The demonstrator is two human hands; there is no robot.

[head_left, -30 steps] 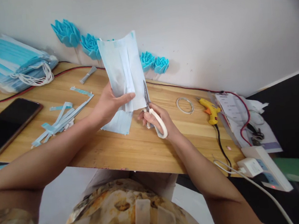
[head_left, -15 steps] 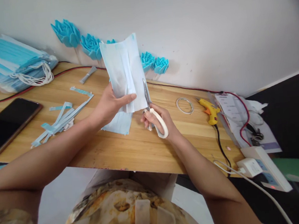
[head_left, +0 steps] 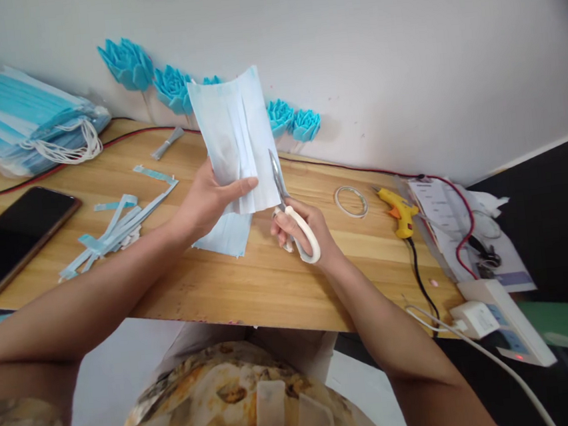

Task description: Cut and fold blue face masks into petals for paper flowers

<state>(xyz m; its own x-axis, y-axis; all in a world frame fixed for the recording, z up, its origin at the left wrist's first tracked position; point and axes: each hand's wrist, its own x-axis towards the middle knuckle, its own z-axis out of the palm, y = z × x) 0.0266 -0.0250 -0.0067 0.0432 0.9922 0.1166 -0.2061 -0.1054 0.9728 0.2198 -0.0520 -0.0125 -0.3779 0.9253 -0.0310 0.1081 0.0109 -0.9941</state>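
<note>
head view. since one second ago: the mask sheet sits slightly lower against the wall, and the scissors have drifted a touch to the right, blades tilted away from the sheet's right edge.
left hand: closed on the sheet's lower end, thumb across the front, holding it upright above the counter.
right hand: fingers closed through the white scissor handles; blades point up, just beside the sheet, and i cannot tell if they touch it.
a blue cut piece lies under the left hand. cut strips and a phone lie to the left; a glue gun to the right.
</note>
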